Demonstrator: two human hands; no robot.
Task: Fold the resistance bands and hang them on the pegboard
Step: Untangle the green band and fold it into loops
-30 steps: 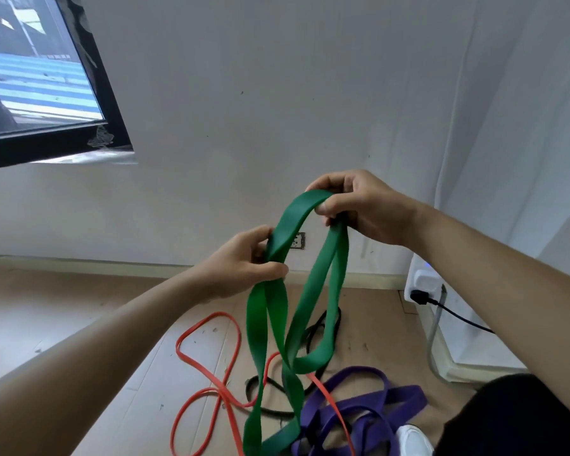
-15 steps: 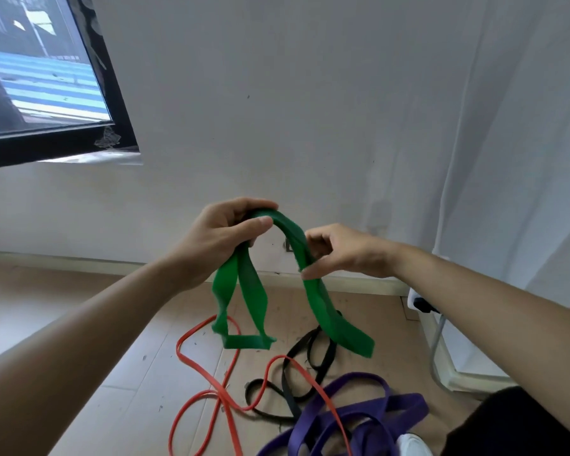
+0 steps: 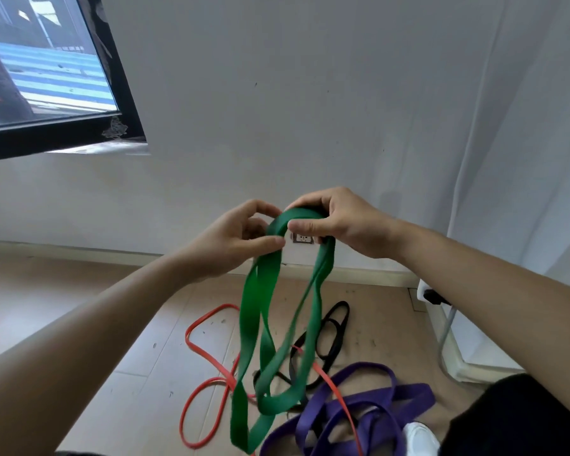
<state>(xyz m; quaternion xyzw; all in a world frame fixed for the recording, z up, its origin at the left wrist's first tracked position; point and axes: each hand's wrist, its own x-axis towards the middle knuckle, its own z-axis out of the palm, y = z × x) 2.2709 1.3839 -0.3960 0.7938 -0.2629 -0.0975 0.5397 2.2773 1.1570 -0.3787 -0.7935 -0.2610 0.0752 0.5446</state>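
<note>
So the person has the green band (image 3: 254, 311) up in the air right in front of the wall outlet (image 3: 301, 238), doubled over into a couple of long loops that hang down below the outlet toward the floor (image 3: 145, 373). The left hand (image 3: 234, 241) has its grip closed on the strands just left of the outlet, thumb pinching them against the fingers, and the right hand (image 3: 339, 222) is wrapped over the top of the fold just above and right of the outlet. Looks like the fold on this one is only partway, the loops are uneven and twisted at the bottom. Progress-wise it's early: the red band (image 3: 208, 315), black band (image 3: 341, 330) and purple band (image 3: 408, 394) are all lying in a tangled heap on the floor below the outlet, not folded at all. No pegboard is in view anywhere, so nothing shows as hung yet, and all the hanging is probably ahead.
</note>
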